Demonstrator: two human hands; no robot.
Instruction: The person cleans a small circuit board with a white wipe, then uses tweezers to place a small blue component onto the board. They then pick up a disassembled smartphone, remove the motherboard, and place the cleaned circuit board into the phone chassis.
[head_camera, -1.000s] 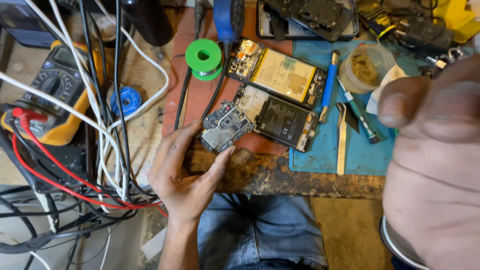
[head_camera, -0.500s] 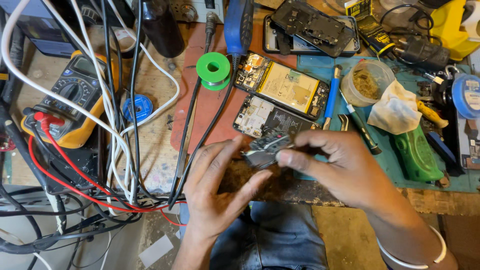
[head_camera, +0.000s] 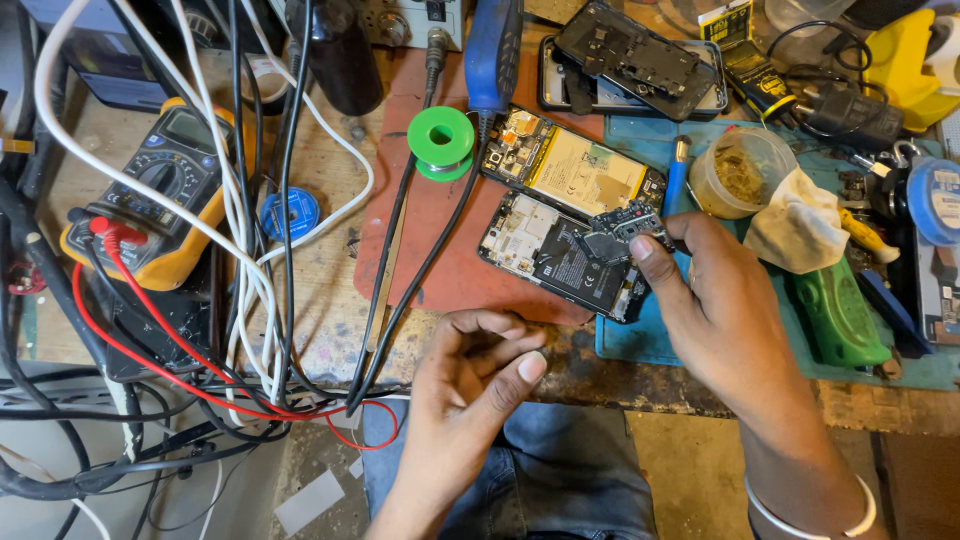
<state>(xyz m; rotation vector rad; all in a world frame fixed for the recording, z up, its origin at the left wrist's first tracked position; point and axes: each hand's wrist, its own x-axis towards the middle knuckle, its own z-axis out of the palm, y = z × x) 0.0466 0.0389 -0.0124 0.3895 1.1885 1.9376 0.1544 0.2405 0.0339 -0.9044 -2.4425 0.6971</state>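
Here, line by line:
Right hand (head_camera: 735, 325): reaches in from 5 o'clock, wrist low at the near edge of the bench (head_camera: 300, 330), fingers stretched toward 11 o'clock.
Right grip: thumb and fingertips pinch a small circuit board (head_camera: 625, 228), held just above the lower opened phone (head_camera: 560, 258).
Circuit board: dark, roughly square, tilted, near the middle of the bench, at the fingertips' 11 o'clock side.
Left hand (head_camera: 475, 385): comes up from 6 o'clock, resting at the near edge of the bench, fingers curled inward.
Left grip: thumb tip pressed toward the bent fingers; whether anything small sits between them I cannot tell.
Opened phones: the lower one lies on a red mat (head_camera: 440, 230); a second opened phone (head_camera: 575, 168) lies just at its 12 o'clock, both slanted.
Right edge: a blue mat (head_camera: 650, 335) under the right hand carries a green tool (head_camera: 838, 312), a cloth (head_camera: 810, 232) and a clear round tub (head_camera: 740, 170), all close to the hand's 2 o'clock.
Left edge: a green spool (head_camera: 441, 142) at the phones' 9 o'clock; farther off, a yellow meter (head_camera: 150, 190) amid white, black and red cables (head_camera: 250, 300).
Open room: bare red mat between the left hand and the lower phone; bare wood at the near edge between the two hands.
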